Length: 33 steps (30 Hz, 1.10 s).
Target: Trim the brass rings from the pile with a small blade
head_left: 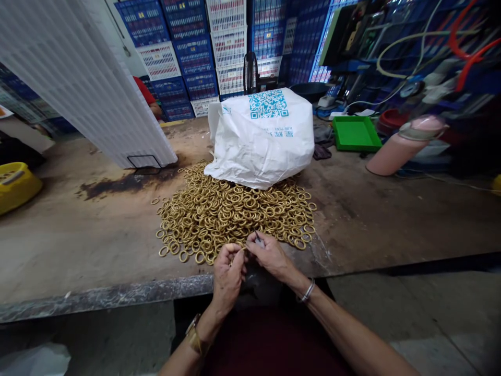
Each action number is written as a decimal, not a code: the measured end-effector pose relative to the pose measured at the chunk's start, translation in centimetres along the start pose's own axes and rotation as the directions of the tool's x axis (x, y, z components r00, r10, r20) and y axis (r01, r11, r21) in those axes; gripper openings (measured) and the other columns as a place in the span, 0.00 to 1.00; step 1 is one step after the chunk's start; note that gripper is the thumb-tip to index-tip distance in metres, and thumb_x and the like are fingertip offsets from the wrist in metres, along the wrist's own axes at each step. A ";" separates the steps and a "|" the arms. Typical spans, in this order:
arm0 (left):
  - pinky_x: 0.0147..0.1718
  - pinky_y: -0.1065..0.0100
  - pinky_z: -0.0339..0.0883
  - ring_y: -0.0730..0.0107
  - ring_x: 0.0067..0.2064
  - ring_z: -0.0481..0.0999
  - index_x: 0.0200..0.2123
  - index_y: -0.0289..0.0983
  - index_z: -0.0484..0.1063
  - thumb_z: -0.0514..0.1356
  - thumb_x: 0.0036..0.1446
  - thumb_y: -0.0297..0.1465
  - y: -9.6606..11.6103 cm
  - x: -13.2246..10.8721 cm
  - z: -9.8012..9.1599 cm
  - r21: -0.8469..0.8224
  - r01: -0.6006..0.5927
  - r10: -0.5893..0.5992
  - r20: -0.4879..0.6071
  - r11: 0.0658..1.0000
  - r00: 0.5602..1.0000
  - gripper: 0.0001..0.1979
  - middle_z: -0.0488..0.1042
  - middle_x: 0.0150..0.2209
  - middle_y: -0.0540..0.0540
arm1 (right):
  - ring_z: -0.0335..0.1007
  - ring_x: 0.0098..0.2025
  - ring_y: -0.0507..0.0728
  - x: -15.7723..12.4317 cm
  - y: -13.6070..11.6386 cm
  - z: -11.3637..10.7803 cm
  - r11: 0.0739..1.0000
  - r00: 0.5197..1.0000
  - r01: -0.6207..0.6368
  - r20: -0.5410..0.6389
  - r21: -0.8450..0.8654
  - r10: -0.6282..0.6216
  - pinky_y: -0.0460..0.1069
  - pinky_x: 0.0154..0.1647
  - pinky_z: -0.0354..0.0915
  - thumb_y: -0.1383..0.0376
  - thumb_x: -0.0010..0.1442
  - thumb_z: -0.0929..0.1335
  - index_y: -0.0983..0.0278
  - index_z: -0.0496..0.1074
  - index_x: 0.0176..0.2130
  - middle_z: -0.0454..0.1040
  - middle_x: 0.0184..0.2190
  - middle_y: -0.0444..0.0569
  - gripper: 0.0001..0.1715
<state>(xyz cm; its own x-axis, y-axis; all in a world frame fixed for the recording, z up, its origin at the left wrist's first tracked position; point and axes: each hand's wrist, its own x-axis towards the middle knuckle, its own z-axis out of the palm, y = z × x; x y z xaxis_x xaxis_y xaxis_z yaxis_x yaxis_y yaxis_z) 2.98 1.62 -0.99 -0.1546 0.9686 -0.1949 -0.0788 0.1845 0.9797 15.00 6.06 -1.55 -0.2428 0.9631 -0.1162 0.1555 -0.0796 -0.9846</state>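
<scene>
Heap of gold-coloured, metallic-looking rings (235, 209): lying on brown, stained worktable (364, 224), seemingly mostly unworked; finished count not showing. Left hand (227, 277): pinching one ring (243, 249) before it. Right hand (272, 257): meeting that ring, gripping small dark-tipped tool (259, 241).

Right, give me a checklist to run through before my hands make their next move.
1. Left hand closed on work: ok; a gold-coloured piece shows at its fingertips.
2. Right hand holding the small dark-tipped tool: ok; the tip points up between the fingers.
3. Condition of the held piece: cannot tell; the fingers hide most of it.
4. Heap of rings near both hands: ok; it lies just beyond them on the table.
5. White bag clear of the heap: not ok; its front edge lies over the rings at the back.
</scene>
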 end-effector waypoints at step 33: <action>0.18 0.76 0.55 0.79 0.18 0.59 0.29 0.38 0.63 0.56 0.52 0.37 -0.3 -0.1 -0.6 0.063 -0.135 0.135 0.006 0.989 0.991 0.08 0.59 0.19 0.56 | 0.59 0.23 0.50 -2.0 -0.6 -0.2 0.656 0.969 0.246 0.169 -0.714 -0.180 0.46 0.25 0.45 0.71 0.51 0.59 0.63 0.65 0.28 0.68 0.22 0.44 0.07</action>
<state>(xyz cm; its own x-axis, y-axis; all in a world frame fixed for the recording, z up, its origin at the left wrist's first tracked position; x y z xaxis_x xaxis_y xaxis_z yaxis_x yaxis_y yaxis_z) 2.47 1.39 -1.25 -0.1579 0.9856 -0.0609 0.0045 0.0624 0.9980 15.53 4.24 -0.69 -0.4254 0.9040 0.0422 0.7255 0.3686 -0.5813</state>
